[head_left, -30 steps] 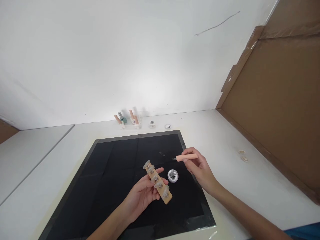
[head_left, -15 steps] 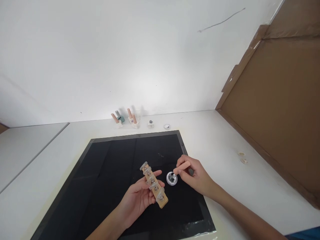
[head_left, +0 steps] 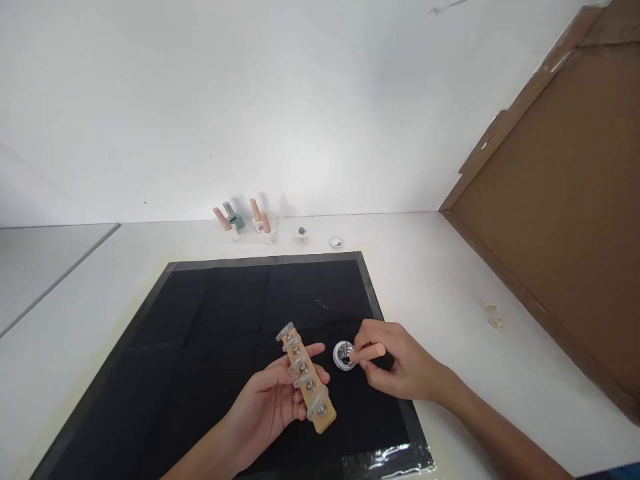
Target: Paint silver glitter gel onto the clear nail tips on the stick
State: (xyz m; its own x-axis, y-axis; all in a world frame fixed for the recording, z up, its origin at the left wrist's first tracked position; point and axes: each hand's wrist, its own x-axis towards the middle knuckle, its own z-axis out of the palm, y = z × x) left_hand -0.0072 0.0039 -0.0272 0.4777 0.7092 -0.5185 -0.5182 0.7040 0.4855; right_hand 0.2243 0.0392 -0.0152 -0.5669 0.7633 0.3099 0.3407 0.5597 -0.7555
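My left hand (head_left: pixel 263 407) is closed round a light wooden nail-tip stand (head_left: pixel 326 419), held at a slant over the black mat. Several clear false nails (head_left: pixel 301 364) sit in a row along it on round silvery mounts. Between thumb and fingers, my right hand (head_left: pixel 407 363) pinches the peach cap of a nail polish brush (head_left: pixel 373 352). The brush end points left into a small round white pot (head_left: pixel 336 360) with dark, shiny contents; its bristles are mostly hidden. The pot stands on the mat between my hands.
The black mat (head_left: pixel 215 313) is taped to a white table. Along the back stand several nail polish bottles (head_left: pixel 267 230), an uncapped bottle (head_left: pixel 301 237) and a small white lid (head_left: pixel 336 243). Two pale rings (head_left: pixel 495 323) lie right, near a brown cardboard panel (head_left: pixel 555 187).
The brush has tipped lower over the pot, its cap end now pointing right. My right hand has shifted slightly right and down. The left hand's hold is unchanged; the camera view has moved slightly.
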